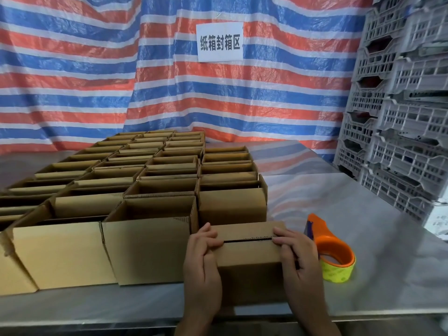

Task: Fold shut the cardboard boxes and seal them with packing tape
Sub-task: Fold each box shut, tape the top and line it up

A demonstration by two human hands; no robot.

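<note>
Pressing the top flaps down, I hold the small cardboard box (249,260) at the near edge of the steel table (375,226), straight in front of me. My left hand (202,258) wraps the box's left end and my right hand (299,255) wraps its right end. On each, the fingers are curled over the top and grip the cardboard, with nothing else in either hand.

The box's long axis runs left to right across my body, and so does the seam (247,239) between the two flaps. It shows as a narrow dark slit from one set of fingertips to the other, so the flaps have not quite met.

The tape dispenser (334,251), orange with a yellow-green roll, stands on the table just beside my right hand, on its outer side. That hand is plainly the nearer one, and I judge it should let go and fetch the tape while the left pins the flaps. The strip would then have to run along the seam, side to side, not away from me.

The open boxes (150,238) wait in rows to my left and behind, the nearest wall touching or almost touching my left fingers.
</note>
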